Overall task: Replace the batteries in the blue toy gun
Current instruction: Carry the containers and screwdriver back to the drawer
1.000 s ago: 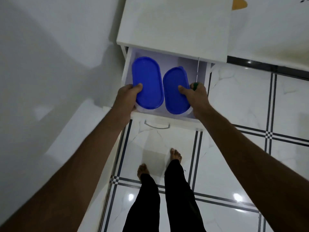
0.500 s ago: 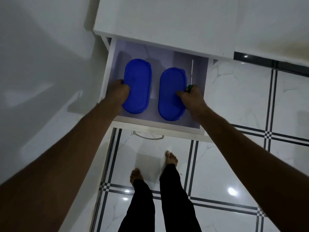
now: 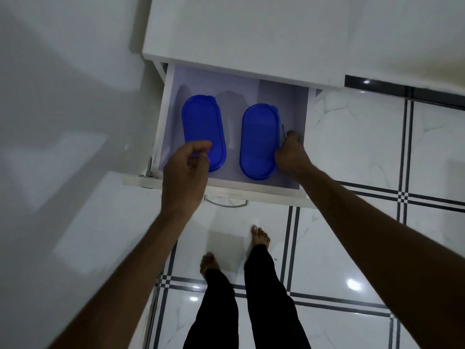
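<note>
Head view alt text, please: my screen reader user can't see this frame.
Seen from above, a person reaches into an open white drawer holding two blue oval lidded containers. The right hand grips a thin metal tool beside the right container; the left hand hovers, loosely curled, over the left one.

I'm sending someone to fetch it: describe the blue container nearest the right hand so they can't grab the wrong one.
Find the white cabinet's open drawer. Two blue oval lidded containers lie side by side inside. Take the right blue container, beside the right hand; unlike the left blue container, no hand overlaps it.
</note>
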